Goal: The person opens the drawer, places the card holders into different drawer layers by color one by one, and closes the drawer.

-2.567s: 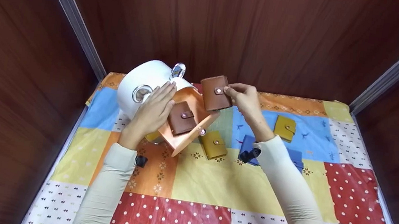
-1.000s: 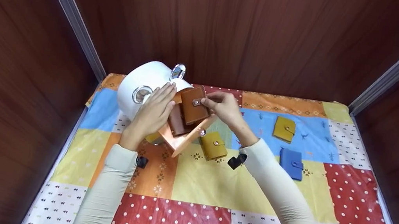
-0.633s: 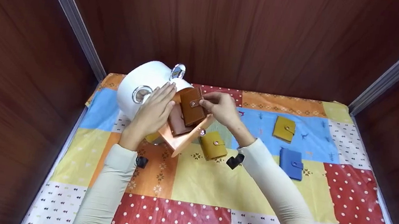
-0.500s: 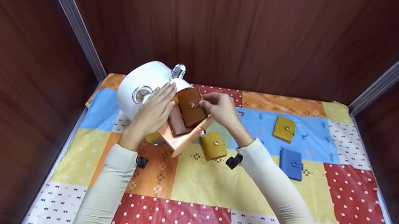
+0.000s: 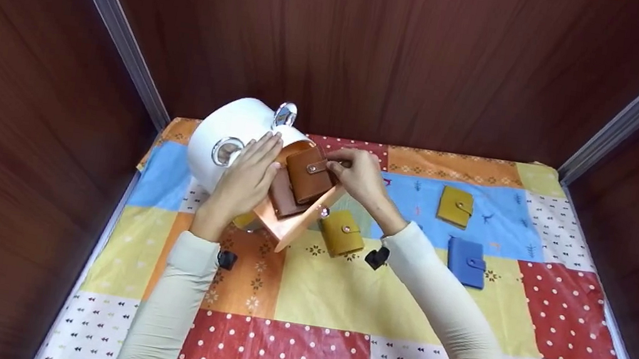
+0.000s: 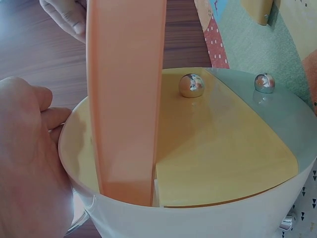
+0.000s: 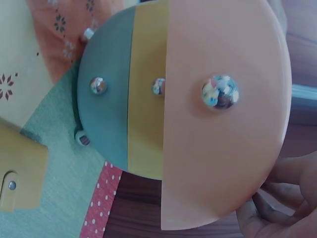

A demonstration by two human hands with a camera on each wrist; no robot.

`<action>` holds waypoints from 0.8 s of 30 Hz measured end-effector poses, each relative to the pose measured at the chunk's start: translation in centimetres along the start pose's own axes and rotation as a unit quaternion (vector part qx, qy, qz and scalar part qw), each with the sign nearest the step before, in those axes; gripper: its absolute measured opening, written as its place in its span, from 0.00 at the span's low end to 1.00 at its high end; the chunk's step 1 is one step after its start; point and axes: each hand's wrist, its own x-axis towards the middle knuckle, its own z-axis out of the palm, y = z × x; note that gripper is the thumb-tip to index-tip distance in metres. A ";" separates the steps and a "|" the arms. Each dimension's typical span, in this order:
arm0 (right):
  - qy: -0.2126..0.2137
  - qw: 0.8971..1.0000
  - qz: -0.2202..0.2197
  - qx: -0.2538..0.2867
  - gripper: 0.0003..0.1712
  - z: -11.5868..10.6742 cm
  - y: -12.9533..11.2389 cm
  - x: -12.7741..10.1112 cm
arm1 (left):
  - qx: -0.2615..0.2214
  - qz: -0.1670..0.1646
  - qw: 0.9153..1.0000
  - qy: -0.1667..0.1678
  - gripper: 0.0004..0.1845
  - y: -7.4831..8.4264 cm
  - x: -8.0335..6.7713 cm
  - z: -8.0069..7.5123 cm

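Note:
A white round container (image 5: 232,128) lies on its side with an orange drawer (image 5: 295,220) pulled out of it. My right hand (image 5: 339,168) pinches a brown snap wallet (image 5: 307,174) and holds it inside that drawer, on top of a second brown wallet (image 5: 280,198). With its fingers straight, my left hand (image 5: 247,175) rests flat on the container beside the drawer. In the left wrist view my palm (image 6: 25,168) lies against the white rim, next to the orange drawer (image 6: 124,99). The right wrist view shows the orange drawer front (image 7: 223,148) and its metal knob (image 7: 219,92).
On the patchwork cloth (image 5: 365,294) lie a yellow wallet (image 5: 341,233) just right of the drawer, another yellow wallet (image 5: 456,206) and a blue wallet (image 5: 467,262) further right. Dark wooden walls close in the back and both sides. Yellow (image 6: 218,153) and grey-green (image 6: 282,119) drawers are closed.
My right hand carried the brown wallet from above the cloth left and down into the orange drawer, onto the other brown wallet. The left hand stayed put.

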 end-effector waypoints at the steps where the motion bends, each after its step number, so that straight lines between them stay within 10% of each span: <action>1: -0.001 1.000 -0.002 -0.002 0.11 -0.1 0.1 0.0 | 0.001 -0.001 1.000 0.000 0.30 0.0 0.0 0.0; 24: -0.012 1.000 0.019 0.020 0.11 -0.2 0.6 -0.2 | 0.005 -0.003 1.000 -0.009 0.31 0.1 0.1 -0.1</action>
